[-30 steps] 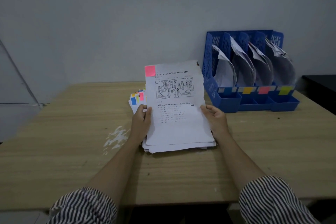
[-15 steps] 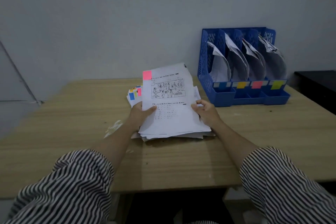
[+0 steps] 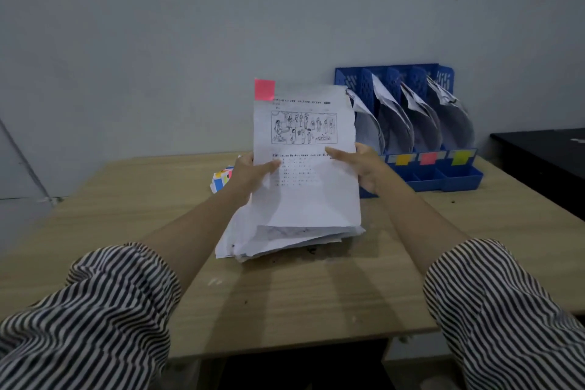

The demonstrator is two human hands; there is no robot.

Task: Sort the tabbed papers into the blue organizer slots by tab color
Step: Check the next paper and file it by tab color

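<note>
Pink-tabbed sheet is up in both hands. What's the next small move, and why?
Probably carry the sheet right toward the slot with the pink label, third from the left in the organizer. Its tab is pink, the left hand and right hand both grip it, and it is raised off the stack.

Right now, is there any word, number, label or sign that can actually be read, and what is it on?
None can be read.
Held sheet: printed lines above and below a line drawing of figures, too small and blurred to read.
Pink tab on that sheet: blank colour.
Blue organizer slot labels, orange, pink, yellow-green: colour only, no text visible.
Coloured tabs on the stack behind: no text visible.
</note>
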